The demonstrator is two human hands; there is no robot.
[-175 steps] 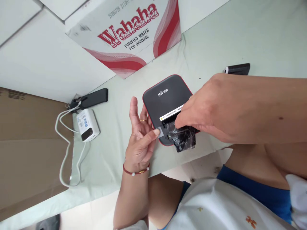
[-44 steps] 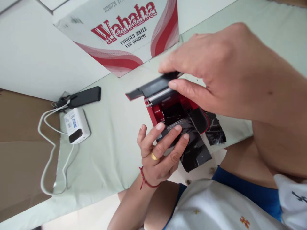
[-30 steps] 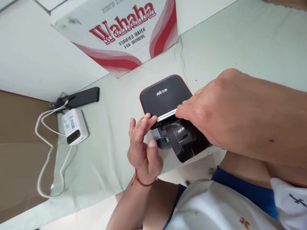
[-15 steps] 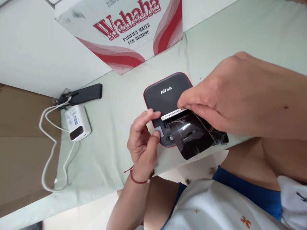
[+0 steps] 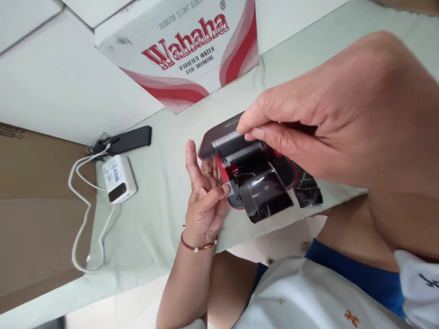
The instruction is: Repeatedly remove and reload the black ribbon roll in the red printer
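Note:
A black device with a red edge [image 5: 235, 201] lies on the cloth-covered table, its lid [image 5: 214, 132] tilted up. Dark glossy film [image 5: 265, 194] comes out of its near side, and another crumpled dark piece [image 5: 308, 189] lies at its right. My right hand [image 5: 329, 119] pinches the raised lid's edge between thumb and index finger. My left hand [image 5: 207, 196] is at the device's left side, thumb on its near-left corner, index finger raised and the other fingers partly hidden behind the side.
Behind the device stands a white and red carton [image 5: 192, 59]. At the left are a black phone-like object [image 5: 132, 139], a white power bank [image 5: 120, 178] with a looped white cable [image 5: 73, 219], and a brown cardboard box [image 5: 44, 219].
The lid has swung up from closed, with my right hand pinching its edge. My left index finger has lifted and its other fingers have spread along the side. The view has shifted slightly.

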